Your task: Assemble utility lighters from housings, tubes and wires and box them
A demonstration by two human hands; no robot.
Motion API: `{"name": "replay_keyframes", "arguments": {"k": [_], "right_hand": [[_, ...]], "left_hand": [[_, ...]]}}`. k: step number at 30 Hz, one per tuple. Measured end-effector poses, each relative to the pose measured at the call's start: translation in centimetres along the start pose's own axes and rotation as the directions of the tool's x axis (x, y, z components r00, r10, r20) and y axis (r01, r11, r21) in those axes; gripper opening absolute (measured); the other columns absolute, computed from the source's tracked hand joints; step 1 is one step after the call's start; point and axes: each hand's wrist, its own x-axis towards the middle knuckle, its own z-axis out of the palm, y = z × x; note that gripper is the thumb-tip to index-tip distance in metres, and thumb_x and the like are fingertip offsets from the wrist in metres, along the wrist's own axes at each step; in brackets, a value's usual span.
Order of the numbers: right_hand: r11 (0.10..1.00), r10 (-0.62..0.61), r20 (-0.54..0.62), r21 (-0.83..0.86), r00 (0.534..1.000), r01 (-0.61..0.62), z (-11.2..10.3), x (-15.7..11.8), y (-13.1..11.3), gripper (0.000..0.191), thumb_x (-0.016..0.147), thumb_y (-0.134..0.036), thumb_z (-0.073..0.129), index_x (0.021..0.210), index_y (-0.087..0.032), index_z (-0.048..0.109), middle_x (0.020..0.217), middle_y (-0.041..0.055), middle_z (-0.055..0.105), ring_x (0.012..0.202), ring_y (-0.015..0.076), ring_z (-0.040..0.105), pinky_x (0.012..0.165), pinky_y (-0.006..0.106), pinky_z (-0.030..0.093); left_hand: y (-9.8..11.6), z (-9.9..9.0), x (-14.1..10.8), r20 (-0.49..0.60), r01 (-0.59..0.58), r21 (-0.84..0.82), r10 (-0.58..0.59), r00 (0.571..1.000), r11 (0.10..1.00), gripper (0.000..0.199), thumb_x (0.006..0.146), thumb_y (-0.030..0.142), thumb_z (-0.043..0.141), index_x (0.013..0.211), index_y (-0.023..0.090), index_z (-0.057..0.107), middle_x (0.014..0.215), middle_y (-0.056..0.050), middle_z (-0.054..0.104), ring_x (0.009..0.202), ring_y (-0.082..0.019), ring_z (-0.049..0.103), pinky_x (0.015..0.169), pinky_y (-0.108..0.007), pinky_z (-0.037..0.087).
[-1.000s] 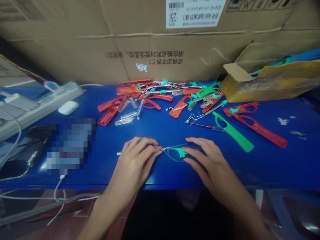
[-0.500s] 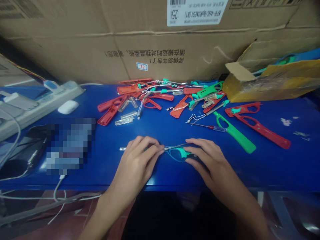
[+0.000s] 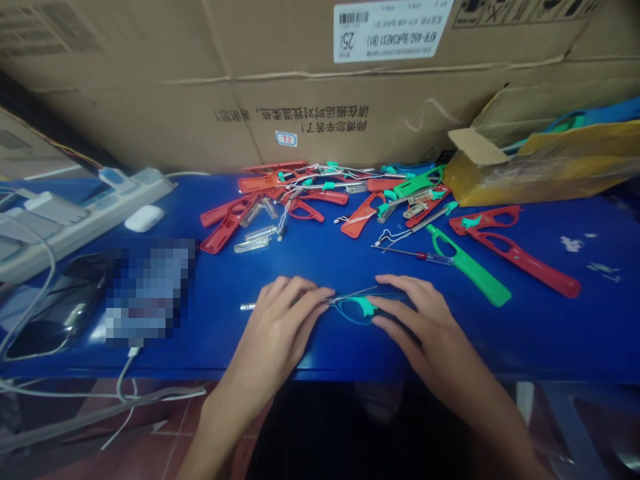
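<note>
Near the table's front, a blue lighter casing [image 3: 353,313] with a teal trigger piece [image 3: 365,306] lies between my hands. My left hand [image 3: 285,310] is closed on the metal tube [image 3: 247,307], whose tip sticks out to the left. The fingers of my right hand [image 3: 417,310] are bent around the right part of the blue casing, with thumb and a fingertip by the teal piece. A thin grey rod or wire rises beside the casing. My right palm hides the casing's far end.
Behind my hands lie red casings [image 3: 225,230], a green casing [image 3: 483,277], clear tanks [image 3: 251,245] and a screwdriver [image 3: 435,258]. An open carton [image 3: 545,177] is at back right. Phone [image 3: 155,287], white case [image 3: 144,218] and power strip [image 3: 100,217] sit left.
The view has shifted slightly. The fingers of my right hand have moved a little at the teal piece and casing. My left hand keeps its hold on the tube.
</note>
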Motion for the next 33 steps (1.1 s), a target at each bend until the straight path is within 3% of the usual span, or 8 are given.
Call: {"name": "replay_keyframes", "arguments": {"k": [8,17,22,25,28,31,33], "right_hand": [[0.999,-0.037,-0.038,0.001,0.999,0.037,0.2,0.0,0.3,0.025,0.103,-0.033,0.052,0.122,-0.033,0.067,0.148,0.0034,0.051,0.139,0.0277,0.043,0.114,0.056,0.039],[0.998,-0.059,-0.062,-0.008,0.996,0.058,0.5,0.1,0.3,0.028,0.103,-0.033,0.052,0.129,-0.033,0.062,0.148,0.0034,0.053,0.137,0.0259,0.046,0.113,0.053,0.040],[1.000,0.004,-0.243,0.028,0.970,0.003,-0.1,-0.4,-0.2,0.057,0.100,-0.035,0.057,0.153,-0.030,0.037,0.148,0.0083,0.054,0.137,0.0258,0.050,0.114,0.050,0.041],[0.999,0.006,-0.314,0.048,0.950,0.010,-0.6,-0.2,-0.1,0.040,0.101,-0.029,0.056,0.141,-0.031,0.053,0.139,0.0052,0.061,0.130,0.0236,0.056,0.111,0.045,0.044],[0.999,-0.037,-0.241,0.009,0.970,0.040,-0.9,0.9,0.5,0.029,0.101,-0.028,0.055,0.129,-0.029,0.063,0.131,0.0044,0.065,0.122,0.0229,0.060,0.105,0.044,0.047],[0.996,-0.093,-0.037,-0.017,0.995,0.092,-1.3,2.7,1.0,0.029,0.103,-0.032,0.052,0.128,-0.027,0.066,0.129,0.0060,0.065,0.121,0.0240,0.059,0.104,0.046,0.046],[0.991,-0.129,0.092,-0.023,0.987,0.132,-1.8,3.9,1.1,0.029,0.103,-0.032,0.050,0.124,-0.027,0.069,0.129,0.0065,0.064,0.123,0.0247,0.057,0.106,0.048,0.044]], "left_hand": [[-0.2,0.0,-0.2,-0.020,-0.055,-0.049,0.055,0.998,0.997,0.021,0.101,0.012,0.056,0.115,0.023,0.068,0.108,-0.004,0.063,0.093,-0.018,0.054,0.083,-0.034,0.039],[-0.3,-0.1,0.0,-0.025,0.002,-0.144,-0.005,1.000,0.990,0.016,0.100,0.020,0.061,0.109,0.027,0.073,0.105,-0.002,0.065,0.094,-0.018,0.057,0.084,-0.035,0.040],[-0.1,0.2,0.0,-0.065,0.000,-0.081,-0.005,0.998,0.997,0.014,0.100,0.020,0.061,0.106,0.025,0.073,0.104,-0.002,0.067,0.093,-0.019,0.057,0.081,-0.035,0.040],[0.1,0.2,-0.1,-0.069,-0.009,-0.062,0.005,0.998,0.998,0.013,0.101,0.021,0.060,0.106,0.023,0.071,0.103,-0.002,0.067,0.093,-0.019,0.057,0.080,-0.035,0.040],[0.1,0.2,-0.2,-0.041,0.009,-0.054,-0.012,0.999,0.999,0.014,0.102,0.021,0.057,0.108,0.023,0.069,0.105,-0.002,0.067,0.095,-0.019,0.057,0.083,-0.036,0.041],[0.0,0.2,-0.2,-0.039,0.018,-0.051,-0.020,0.999,0.999,0.015,0.102,0.022,0.057,0.114,0.023,0.067,0.105,-0.002,0.067,0.097,-0.019,0.058,0.086,-0.037,0.041],[-0.1,0.3,-0.2,-0.053,0.017,-0.040,-0.019,0.998,0.999,0.015,0.102,0.022,0.058,0.115,0.022,0.066,0.104,-0.002,0.067,0.096,-0.019,0.058,0.085,-0.037,0.041]]}}
